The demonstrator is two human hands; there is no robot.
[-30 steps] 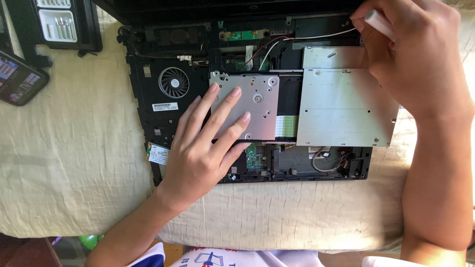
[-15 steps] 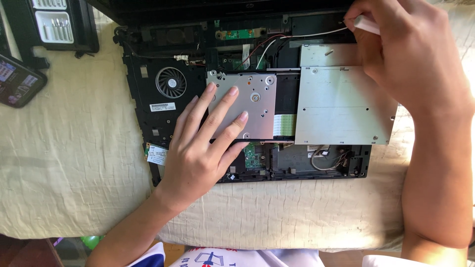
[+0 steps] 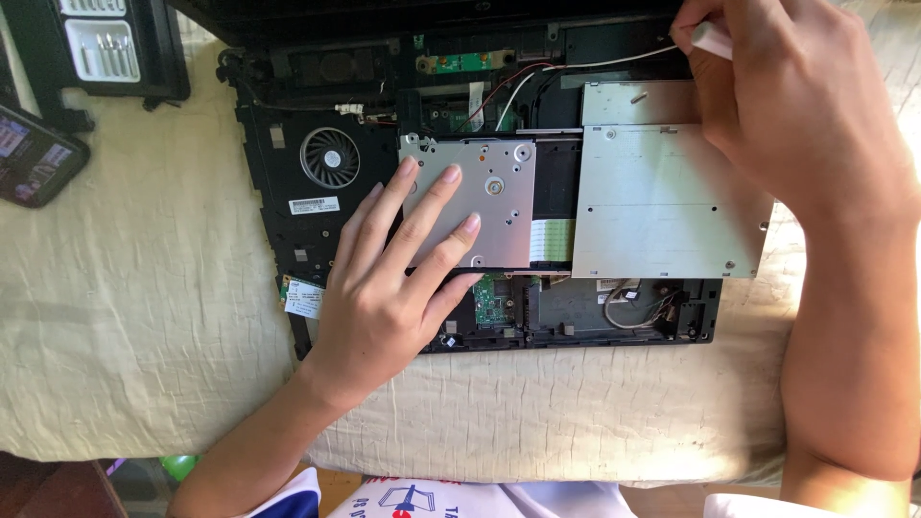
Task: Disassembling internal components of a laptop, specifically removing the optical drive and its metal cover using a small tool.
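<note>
An opened black laptop chassis (image 3: 278, 206) lies on a cream cloth (image 3: 134, 317), its insides exposed. My left hand (image 3: 393, 288) rests flat, fingers spread, on a silver metal drive plate (image 3: 499, 201) in the middle of the chassis. My right hand (image 3: 787, 105) is at the upper right corner, fingers closed around a thin white tool (image 3: 712, 38) whose tip is hidden behind my fingers. Beneath that hand sits a larger silver optical drive (image 3: 662, 206). A round cooling fan (image 3: 329, 156) lies left of my left hand.
A black tray of screwdriver bits (image 3: 106, 48) stands at the top left. A phone (image 3: 34, 153) lies at the left edge on the cloth. Red, white and black wires (image 3: 508, 91) run along the chassis top. The laptop's dark lid edge (image 3: 422, 14) borders the top.
The view has shifted slightly; both hands stay in nearly the same places, the right hand sitting a little higher and further right.
</note>
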